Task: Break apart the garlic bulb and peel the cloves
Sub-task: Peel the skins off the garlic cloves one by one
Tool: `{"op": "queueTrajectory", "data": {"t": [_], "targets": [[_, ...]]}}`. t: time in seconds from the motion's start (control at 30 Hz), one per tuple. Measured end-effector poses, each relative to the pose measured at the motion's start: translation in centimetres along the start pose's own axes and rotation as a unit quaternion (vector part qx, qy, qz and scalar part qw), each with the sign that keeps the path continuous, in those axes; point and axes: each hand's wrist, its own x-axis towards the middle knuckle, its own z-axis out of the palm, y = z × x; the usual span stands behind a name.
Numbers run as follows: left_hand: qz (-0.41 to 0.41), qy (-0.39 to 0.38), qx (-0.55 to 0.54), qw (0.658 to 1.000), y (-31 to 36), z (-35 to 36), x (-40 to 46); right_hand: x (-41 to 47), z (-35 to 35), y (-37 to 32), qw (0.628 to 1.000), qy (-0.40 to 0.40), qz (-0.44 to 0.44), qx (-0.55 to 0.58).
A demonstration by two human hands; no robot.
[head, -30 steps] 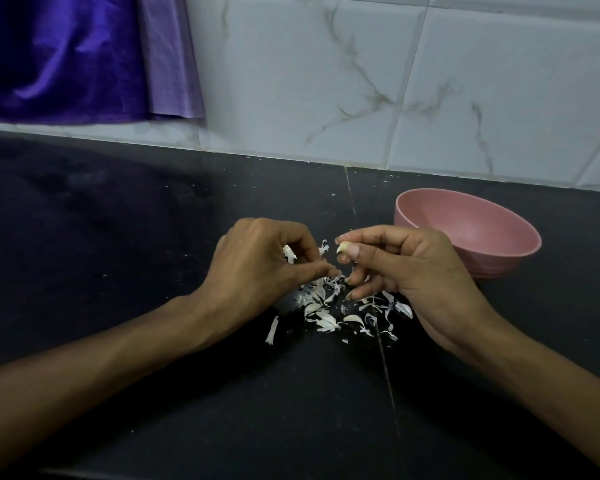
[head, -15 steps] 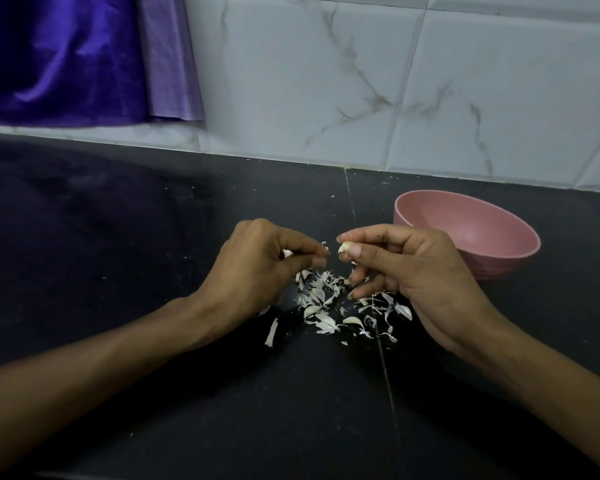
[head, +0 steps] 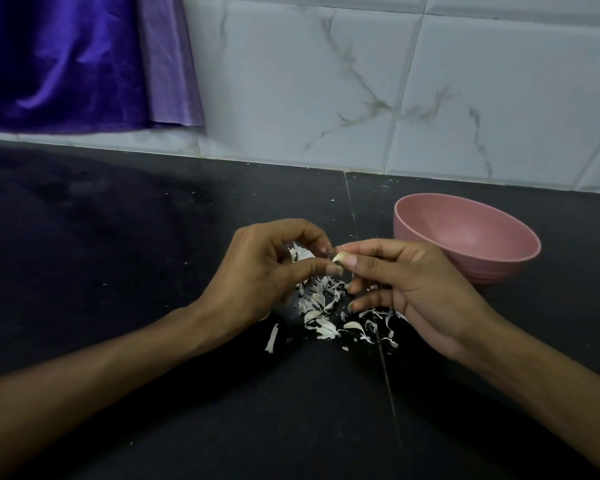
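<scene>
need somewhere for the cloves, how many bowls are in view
1: a pink bowl on the black counter, just beyond the right hand. Nothing else could hide another.

Single head-worn view (no second camera) is looking forward and down, close over the counter [head: 118,271], facing the tiled wall [head: 326,81].

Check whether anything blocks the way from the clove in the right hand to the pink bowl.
Nothing visible does. The right hand pinches the garlic clove above the pile of skins; the pink bowl sits just behind and right of that hand, with bare black counter around it.
</scene>
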Motion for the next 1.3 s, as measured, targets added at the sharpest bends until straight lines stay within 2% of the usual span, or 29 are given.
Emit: {"op": "queueTrajectory", "data": {"t": [0.27,0.43,0.83,1.3], "targets": [[-0.003,-0.016,-0.020,1.000,0.24,0.06,-0.05,-0.03,-0.14,-0.12,1.000,0.002,0.006,0.008],[-0.033,0.001,-0.048,0.998,0.21,-0.01,0.06,-0.02,-0.08,-0.24,1.000,-0.009,0.020,0.000],[-0.084,-0.019,-0.079,0.993,0.07,-0.02,0.30,0.04,0.00,-0.26,0.994,-0.046,0.078,0.064],[-0.045,-0.015,-0.038,0.998,0.17,0.14,0.10,0.03,0.26,-0.53,0.990,-0.044,0.101,0.084]]}}
